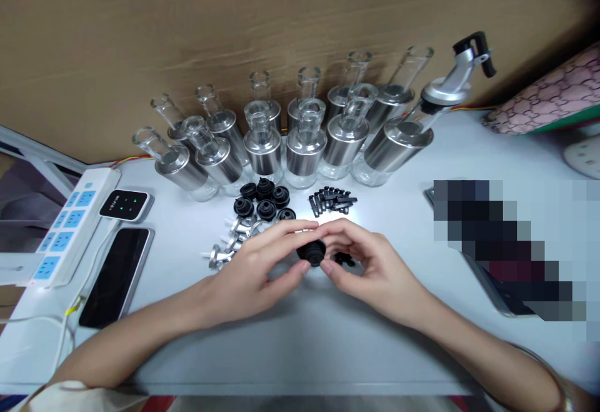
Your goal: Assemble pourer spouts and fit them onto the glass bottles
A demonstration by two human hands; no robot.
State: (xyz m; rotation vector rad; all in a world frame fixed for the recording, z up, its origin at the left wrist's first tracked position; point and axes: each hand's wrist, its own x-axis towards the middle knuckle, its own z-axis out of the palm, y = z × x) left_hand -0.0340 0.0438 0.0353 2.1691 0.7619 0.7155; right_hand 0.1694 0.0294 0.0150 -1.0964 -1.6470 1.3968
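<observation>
While both hands meet over the white table [300,337], left hand [255,268] and right hand [370,262] pinch one ribbed black rubber stopper [312,252] between fingertips, just above the surface. Looks like the stopper-fitting step; next it likely needs a silver metal pourer spout [220,254] aligned square. Stopper: round, matte, stepped ridges. Spare stoppers [265,199] and glass bottles [300,143] sit behind.

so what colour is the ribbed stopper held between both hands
Black; the ribbed stopper shows best in the head view.
</observation>
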